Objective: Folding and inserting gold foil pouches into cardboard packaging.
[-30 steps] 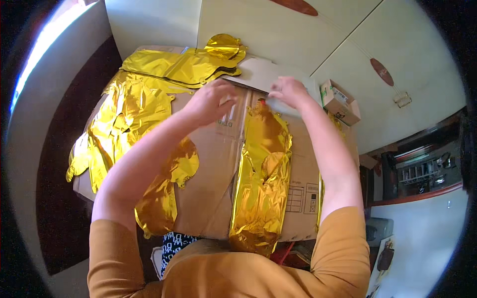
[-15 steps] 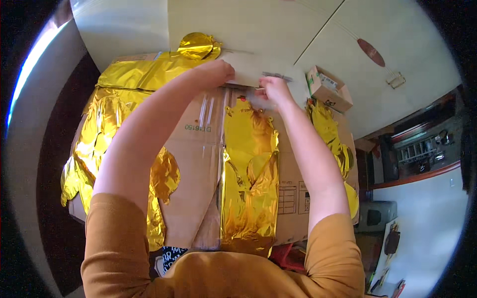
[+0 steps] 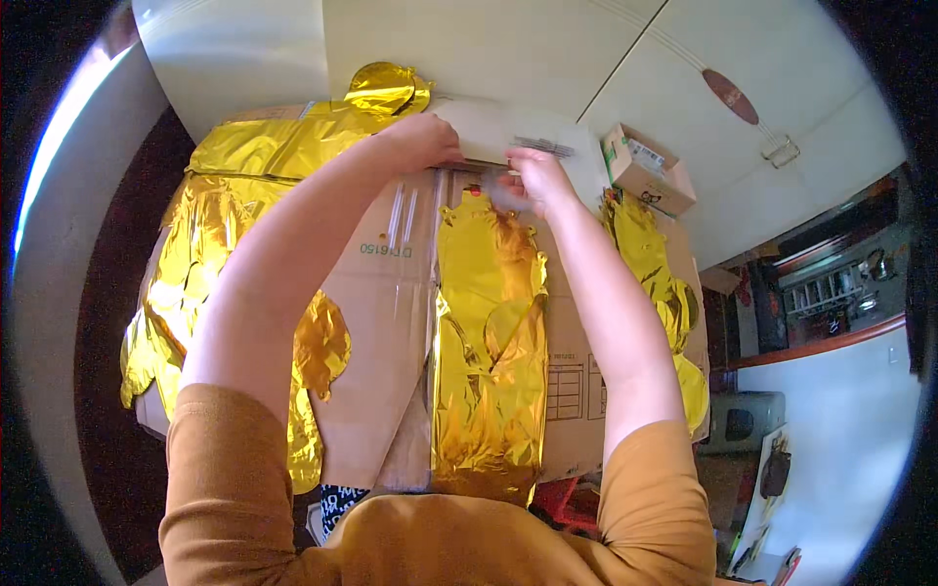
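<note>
My left hand (image 3: 430, 143) is closed at the far side of the cardboard, its curled fingertips at the near edge of a white flat panel (image 3: 489, 125) with dark print. What it grips is hidden. My right hand (image 3: 537, 178) is pinched just to the right, by the same edge; a small translucent, blurred thing (image 3: 508, 192) shows under its fingers. Below both hands a flat gold foil balloon (image 3: 489, 322) lies lengthwise on the cardboard (image 3: 376, 391), a small red spot near its far end. Another gold foil balloon (image 3: 264, 146) lies left of my left hand.
More gold foil balloons hang over the left side (image 3: 200, 254) and lie on the right (image 3: 645, 244). A small open carton (image 3: 650, 181) with something pale inside stands at the far right. White cabinet doors (image 3: 469, 44) rise behind; a grey bin-like object (image 3: 747, 422) stands right.
Both hands stay in nearly the same place by the white panel's edge. The right fingers have shifted very slightly, and the view has moved a little.
</note>
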`<act>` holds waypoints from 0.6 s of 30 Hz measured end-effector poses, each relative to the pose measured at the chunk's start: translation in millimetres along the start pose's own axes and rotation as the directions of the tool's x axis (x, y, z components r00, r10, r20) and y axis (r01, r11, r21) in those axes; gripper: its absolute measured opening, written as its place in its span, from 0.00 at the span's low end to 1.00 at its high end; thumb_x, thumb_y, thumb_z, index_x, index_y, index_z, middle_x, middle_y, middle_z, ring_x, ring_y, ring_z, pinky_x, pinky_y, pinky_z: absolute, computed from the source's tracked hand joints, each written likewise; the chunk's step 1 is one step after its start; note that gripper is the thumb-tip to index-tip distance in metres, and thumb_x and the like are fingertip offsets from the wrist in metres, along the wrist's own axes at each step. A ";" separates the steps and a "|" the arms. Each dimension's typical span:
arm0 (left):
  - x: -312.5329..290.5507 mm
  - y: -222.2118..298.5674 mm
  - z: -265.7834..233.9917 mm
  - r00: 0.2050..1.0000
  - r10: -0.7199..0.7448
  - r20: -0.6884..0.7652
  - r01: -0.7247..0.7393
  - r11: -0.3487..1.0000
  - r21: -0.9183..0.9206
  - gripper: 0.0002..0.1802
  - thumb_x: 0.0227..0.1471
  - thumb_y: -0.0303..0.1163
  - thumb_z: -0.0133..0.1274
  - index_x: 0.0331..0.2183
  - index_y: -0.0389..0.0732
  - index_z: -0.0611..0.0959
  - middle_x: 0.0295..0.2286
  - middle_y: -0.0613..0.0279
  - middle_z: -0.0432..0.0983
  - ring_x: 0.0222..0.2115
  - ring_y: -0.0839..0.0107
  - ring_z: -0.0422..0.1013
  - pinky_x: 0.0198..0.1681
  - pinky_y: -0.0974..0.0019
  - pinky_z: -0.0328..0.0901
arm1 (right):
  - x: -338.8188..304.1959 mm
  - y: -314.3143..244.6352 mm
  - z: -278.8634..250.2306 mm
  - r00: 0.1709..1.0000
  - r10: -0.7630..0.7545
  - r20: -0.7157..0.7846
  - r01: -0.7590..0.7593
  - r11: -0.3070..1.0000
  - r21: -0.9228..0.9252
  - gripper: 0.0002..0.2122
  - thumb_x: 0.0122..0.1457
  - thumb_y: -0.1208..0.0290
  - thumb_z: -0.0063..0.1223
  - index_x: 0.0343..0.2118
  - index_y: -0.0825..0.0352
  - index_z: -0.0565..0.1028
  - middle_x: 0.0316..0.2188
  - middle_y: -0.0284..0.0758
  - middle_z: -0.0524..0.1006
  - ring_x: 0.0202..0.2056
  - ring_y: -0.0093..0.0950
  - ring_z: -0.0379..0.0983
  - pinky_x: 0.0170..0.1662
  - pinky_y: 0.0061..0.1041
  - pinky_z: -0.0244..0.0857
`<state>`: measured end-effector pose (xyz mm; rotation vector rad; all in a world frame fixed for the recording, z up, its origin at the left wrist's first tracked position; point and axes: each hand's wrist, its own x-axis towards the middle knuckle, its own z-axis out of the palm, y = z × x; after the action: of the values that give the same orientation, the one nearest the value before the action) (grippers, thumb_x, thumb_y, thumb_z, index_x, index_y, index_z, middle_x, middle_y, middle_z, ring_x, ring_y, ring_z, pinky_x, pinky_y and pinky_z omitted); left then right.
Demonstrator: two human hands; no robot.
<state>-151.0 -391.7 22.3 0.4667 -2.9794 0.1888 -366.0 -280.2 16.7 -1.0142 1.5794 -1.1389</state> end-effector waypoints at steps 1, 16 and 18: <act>-1.0 -0.8 -0.4 0.996 0.088 -0.020 -0.086 0.993 0.078 0.13 0.54 0.38 0.50 0.38 0.42 0.82 0.34 0.53 0.79 0.37 0.50 0.75 0.41 0.53 0.70 | -1.1 -1.6 0.0 1.000 0.016 0.011 -0.015 1.000 -0.024 0.17 0.62 0.75 0.45 0.54 0.68 0.71 0.45 0.36 0.75 0.32 0.28 0.76 0.29 0.26 0.69; 22.4 106.6 -94.2 0.418 -0.807 -0.417 0.178 0.523 -0.833 0.16 0.50 0.44 0.59 0.33 0.41 0.87 0.25 0.52 0.81 0.27 0.59 0.78 0.34 0.63 0.71 | 4.1 -3.0 -11.6 0.989 0.079 0.123 -0.113 0.946 0.305 0.19 0.63 0.74 0.44 0.57 0.67 0.67 0.48 0.36 0.72 0.37 0.33 0.76 0.34 0.28 0.68; 0.6 115.1 -110.5 0.396 -0.767 -0.506 0.211 0.612 -0.762 0.15 0.50 0.43 0.61 0.32 0.41 0.86 0.24 0.54 0.80 0.25 0.62 0.77 0.32 0.66 0.70 | -25.7 -22.3 -4.7 0.999 -0.028 0.047 0.022 0.991 0.130 0.18 0.65 0.71 0.41 0.57 0.67 0.67 0.50 0.37 0.72 0.40 0.35 0.76 0.38 0.32 0.67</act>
<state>-176.4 -267.5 119.2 0.9040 -1.6707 -0.4821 -361.9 -260.1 44.2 -0.9708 1.4389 -1.2088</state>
